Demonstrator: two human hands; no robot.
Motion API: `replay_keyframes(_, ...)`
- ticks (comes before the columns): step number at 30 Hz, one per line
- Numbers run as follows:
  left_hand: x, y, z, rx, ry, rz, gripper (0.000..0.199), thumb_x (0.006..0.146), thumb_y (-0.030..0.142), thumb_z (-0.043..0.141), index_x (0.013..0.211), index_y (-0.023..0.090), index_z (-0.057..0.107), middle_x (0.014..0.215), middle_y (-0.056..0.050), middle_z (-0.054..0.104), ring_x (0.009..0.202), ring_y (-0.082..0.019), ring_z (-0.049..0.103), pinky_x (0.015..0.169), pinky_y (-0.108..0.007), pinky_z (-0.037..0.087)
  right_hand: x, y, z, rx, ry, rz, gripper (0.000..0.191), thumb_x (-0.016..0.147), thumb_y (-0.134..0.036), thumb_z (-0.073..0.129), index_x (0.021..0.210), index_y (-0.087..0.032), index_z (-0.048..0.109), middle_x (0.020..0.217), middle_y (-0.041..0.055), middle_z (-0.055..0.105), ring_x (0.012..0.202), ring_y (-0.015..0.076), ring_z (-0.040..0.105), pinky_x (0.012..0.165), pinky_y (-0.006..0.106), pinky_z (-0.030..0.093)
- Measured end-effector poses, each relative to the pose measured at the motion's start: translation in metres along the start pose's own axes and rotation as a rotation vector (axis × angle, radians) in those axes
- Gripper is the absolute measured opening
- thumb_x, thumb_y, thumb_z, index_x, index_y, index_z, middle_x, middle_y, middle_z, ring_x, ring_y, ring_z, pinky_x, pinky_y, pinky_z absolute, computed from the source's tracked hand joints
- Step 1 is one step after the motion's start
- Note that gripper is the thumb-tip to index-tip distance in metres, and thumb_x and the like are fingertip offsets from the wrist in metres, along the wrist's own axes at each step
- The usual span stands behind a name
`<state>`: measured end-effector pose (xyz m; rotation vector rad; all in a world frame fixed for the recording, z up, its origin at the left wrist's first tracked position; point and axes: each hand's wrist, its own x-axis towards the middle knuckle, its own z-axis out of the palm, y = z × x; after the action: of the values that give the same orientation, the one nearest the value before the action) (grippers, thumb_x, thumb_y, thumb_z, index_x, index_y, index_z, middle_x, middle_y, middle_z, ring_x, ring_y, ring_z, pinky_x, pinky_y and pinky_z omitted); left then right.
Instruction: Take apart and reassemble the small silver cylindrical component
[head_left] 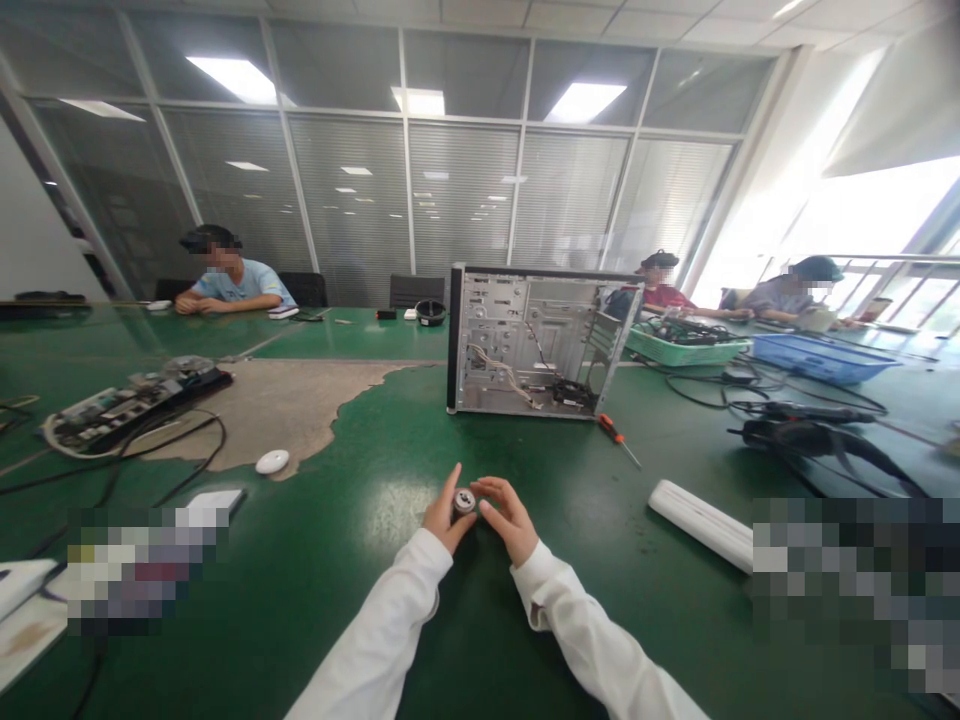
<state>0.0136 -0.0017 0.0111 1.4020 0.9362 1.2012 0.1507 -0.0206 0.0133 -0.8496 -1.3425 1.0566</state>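
Note:
A small round metallic part with dark spots on its face is between my two hands, low over the green table. My left hand holds it at its left side, thumb below and a finger pointing up. My right hand is just right of the part, its fingers curved and apart, with the fingertips close to the part's edge. Behind my hands stands an open metal computer case with white cables and a dark component inside.
An orange-handled screwdriver lies by the case. A white bar is at right, a white disc at left. Green and blue baskets, black cables, a power strip and a circuit assembly lie around. Several people sit beyond.

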Motion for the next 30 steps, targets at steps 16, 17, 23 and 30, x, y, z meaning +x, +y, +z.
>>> replay_keyframes(16, 0.002, -0.014, -0.009, 0.069, 0.230, 0.067, 0.036, 0.043, 0.008, 0.069, 0.075, 0.020, 0.056, 0.073, 0.000, 0.056, 0.076, -0.020, 0.049, 0.078, -0.031, 0.031, -0.001, 0.018, -0.003, -0.160, 0.084, 0.101, 0.028, 0.067, -0.034, 0.058, 0.091, -0.019, 0.054, 0.086, 0.0063, 0.059, 0.081, 0.0191, 0.054, 0.067, 0.033, 0.045)
replay_keyframes(17, 0.002, -0.013, -0.008, 0.087, 0.236, 0.075, 0.036, 0.043, 0.008, 0.069, 0.074, 0.020, 0.057, 0.073, -0.001, 0.056, 0.075, -0.020, 0.048, 0.077, -0.030, 0.031, -0.001, 0.015, -0.002, -0.180, 0.075, 0.079, 0.027, 0.068, -0.032, 0.058, 0.092, -0.019, 0.055, 0.087, 0.0063, 0.059, 0.080, 0.0187, 0.054, 0.065, 0.032, 0.046)
replay_keyframes(23, -0.002, -0.002, -0.004, 0.061, 0.184, 0.133, 0.034, 0.042, 0.005, 0.067, 0.070, 0.021, 0.060, 0.070, 0.000, 0.054, 0.075, -0.020, 0.045, 0.077, -0.029, 0.030, -0.005, 0.000, 0.003, -0.370, 0.041, -0.157, 0.022, 0.070, -0.025, 0.055, 0.092, -0.022, 0.058, 0.088, 0.0046, 0.056, 0.075, 0.0161, 0.053, 0.055, 0.026, 0.044)
replay_keyframes(30, -0.002, 0.003, -0.007, 0.154, 0.022, 0.137, 0.035, 0.043, 0.004, 0.067, 0.072, 0.023, 0.063, 0.076, -0.003, 0.056, 0.081, -0.024, 0.045, 0.083, -0.033, 0.029, -0.006, -0.005, 0.003, -0.461, 0.032, -0.267, 0.016, 0.070, -0.021, 0.055, 0.083, -0.026, 0.063, 0.084, 0.0041, 0.054, 0.071, 0.0160, 0.052, 0.055, 0.027, 0.044)
